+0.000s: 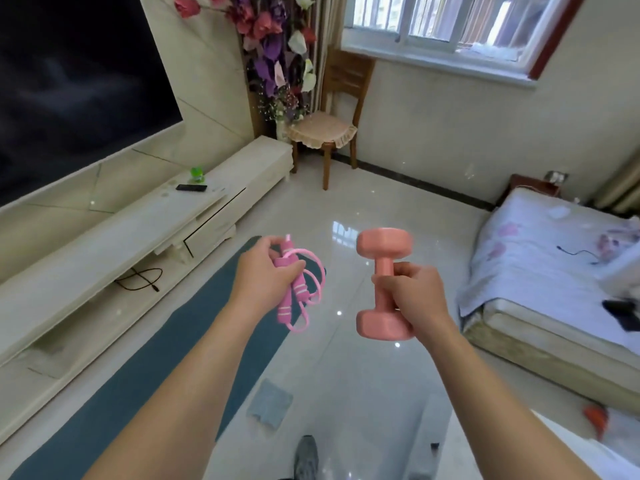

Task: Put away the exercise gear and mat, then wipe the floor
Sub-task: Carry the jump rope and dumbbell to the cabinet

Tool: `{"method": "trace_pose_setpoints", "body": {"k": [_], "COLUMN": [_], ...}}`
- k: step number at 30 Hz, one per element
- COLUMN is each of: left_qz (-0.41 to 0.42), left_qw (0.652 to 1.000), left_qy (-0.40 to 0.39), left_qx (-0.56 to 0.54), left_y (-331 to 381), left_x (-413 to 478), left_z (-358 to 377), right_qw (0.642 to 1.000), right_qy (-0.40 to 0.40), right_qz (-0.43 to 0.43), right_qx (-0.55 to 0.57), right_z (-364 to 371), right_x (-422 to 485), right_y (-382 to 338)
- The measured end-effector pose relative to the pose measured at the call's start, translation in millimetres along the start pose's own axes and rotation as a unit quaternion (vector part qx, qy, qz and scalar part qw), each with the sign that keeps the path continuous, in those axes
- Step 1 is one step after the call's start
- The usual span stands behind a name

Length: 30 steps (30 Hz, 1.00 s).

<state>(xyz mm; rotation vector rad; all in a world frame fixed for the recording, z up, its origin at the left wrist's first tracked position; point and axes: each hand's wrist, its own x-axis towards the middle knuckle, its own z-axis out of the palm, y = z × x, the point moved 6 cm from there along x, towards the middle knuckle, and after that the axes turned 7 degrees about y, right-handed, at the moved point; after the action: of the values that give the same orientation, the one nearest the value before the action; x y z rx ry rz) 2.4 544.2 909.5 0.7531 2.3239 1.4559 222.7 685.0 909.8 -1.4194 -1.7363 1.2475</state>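
My left hand grips a coiled pink jump rope by its two handles, held above the floor. My right hand grips the bar of a pink dumbbell, held upright at the same height. Below my left arm a dark teal exercise mat lies flat on the glossy tiled floor, running alongside the TV cabinet. A small grey cloth lies on the floor at the mat's right edge.
A long cream TV cabinet with an open drawer, a remote and a green toy stands on the left under a large TV. A wooden chair is in the far corner. A bed fills the right side.
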Motion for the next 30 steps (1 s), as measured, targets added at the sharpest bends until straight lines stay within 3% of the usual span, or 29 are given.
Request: {"method": "trace_pose_setpoints", "body": {"k": [18,30], "left_qz": [0.083,0.072], "left_qw": [0.993,0.996], "left_qy": [-0.083,-0.050], "left_qx": [0.029,0.031], "left_y": [73,128], "left_x": [162,257], "left_z": [138,261], "right_qw": [0.994,0.997], "right_qy": [0.109,0.079], "right_qz": [0.025,0.005], "right_qx": [0.014,-0.012], "right_z": [-40,-86], "right_x": [172,353], "right_y": [-12,-8]}}
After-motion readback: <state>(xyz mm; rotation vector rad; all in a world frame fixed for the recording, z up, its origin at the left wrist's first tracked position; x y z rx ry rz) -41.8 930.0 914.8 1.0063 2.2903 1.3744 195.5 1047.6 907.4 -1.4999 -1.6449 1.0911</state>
